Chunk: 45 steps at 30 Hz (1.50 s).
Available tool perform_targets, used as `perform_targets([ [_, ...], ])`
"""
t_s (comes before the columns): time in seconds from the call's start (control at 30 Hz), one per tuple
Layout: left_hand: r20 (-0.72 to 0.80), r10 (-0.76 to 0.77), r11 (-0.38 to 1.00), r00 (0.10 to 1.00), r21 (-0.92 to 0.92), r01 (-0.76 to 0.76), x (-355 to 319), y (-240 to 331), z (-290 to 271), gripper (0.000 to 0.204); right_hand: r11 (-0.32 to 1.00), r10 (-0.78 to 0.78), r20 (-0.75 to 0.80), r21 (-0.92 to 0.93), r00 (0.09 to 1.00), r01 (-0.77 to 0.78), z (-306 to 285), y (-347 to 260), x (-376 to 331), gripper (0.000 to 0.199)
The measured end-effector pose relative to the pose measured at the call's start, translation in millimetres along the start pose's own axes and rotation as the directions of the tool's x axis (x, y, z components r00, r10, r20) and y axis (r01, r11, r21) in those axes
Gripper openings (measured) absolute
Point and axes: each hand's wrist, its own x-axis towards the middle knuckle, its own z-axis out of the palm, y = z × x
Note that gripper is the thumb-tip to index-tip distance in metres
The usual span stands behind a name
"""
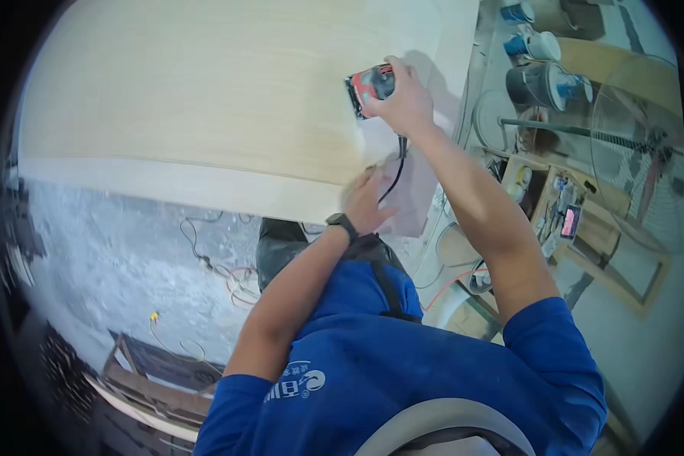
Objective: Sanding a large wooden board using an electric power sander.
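Here, the right hand grips a corded red-and-black power sander on the pale wooden panel; the left hand lies spread at its near edge.

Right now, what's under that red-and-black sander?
The pale wooden panel shows around the red-and-black sander, so it seems to be underneath. The exact patch beneath and the sander's bottom are covered, so nobody can see those from here.

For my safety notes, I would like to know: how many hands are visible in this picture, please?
2. The right hand grips the red-and-black power tool on the pale panel; the left hand is at the panel's near edge. No other hand shows.
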Motion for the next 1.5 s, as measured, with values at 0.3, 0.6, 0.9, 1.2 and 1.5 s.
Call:
perform_targets([
  [0.3,0.280,-0.306,0.933,0.910,-0.103,0.345,-88,-7,-1,0.036,0.933,-0.281,0.291,-0.141,0.914,0.331,-12,30,-71,0.087],
  [0.6,0.149,-0.542,0.837,0.827,0.015,0.546,-152,-40,-23,0.032,0.820,-0.419,0.432,-0.196,0.798,0.537,-25,64,-41,0.082],
  [0.9,-0.091,-0.502,0.865,0.860,-0.085,0.495,-181,-28,-26,0.027,0.725,-0.568,0.428,-0.146,0.703,0.674,-43,82,-1,0.078],
  [1.2,-0.287,-0.415,0.910,0.864,-0.101,0.403,-207,-36,-47,0.028,0.754,-0.565,0.333,-0.164,0.755,0.636,-17,65,-59,0.082],
  [1.5,-0.370,-0.422,0.902,0.827,-0.082,0.424,-228,-49,-63,0.028,0.908,-0.348,0.207,-0.168,0.914,0.383,14,32,-76,0.085],
])
